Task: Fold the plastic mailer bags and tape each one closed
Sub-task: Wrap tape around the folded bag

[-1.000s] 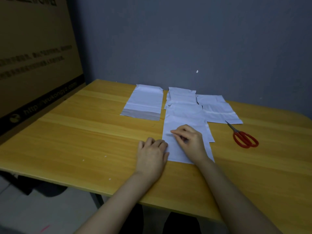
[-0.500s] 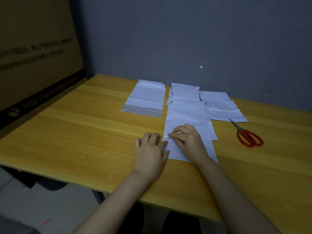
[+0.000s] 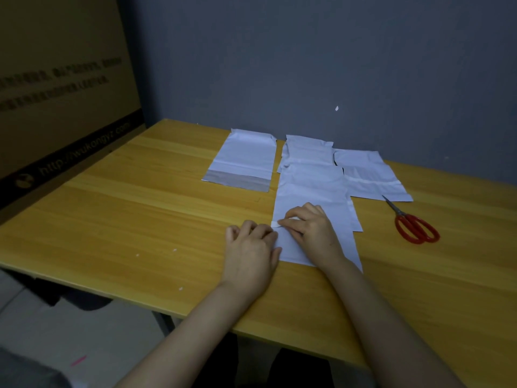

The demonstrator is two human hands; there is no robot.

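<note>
i'm looking down at a yellow wooden surface (image 3: pixel 140 214) set against a grey wall (image 3: pixel 307 65), with a big cardboard box (image 3: pixel 61 93) standing along its left side. my left hand (image 3: pixel 251 253) lies palm down on the wood, fingers loosely curled and gripping nothing, its fingertips touching the left edge of the nearest mailer bag (image 3: pixel 313 197). my right hand (image 3: pixel 310 231) rests on top of that same bag, thumb and forefinger pinched on a small white strip (image 3: pixel 276 224) at the bag's left edge; i cannot tell whether the strip is tape, a liner or a bit of the bag itself. this nearest bag lies flat and long, running away from me, and its far end overlaps a second white bag (image 3: pixel 307 149) behind it. a third bag (image 3: pixel 246 161) lies to the left of those, apart from them, with a darker grey band across its near end. a fourth bag (image 3: pixel 369 175) lies to the right, its left edge tucked against the nearest one. red-handled scissors (image 3: pixel 414 226) sit closed on the wood on the right, their blade tip touching the fourth bag's near corner.
</note>
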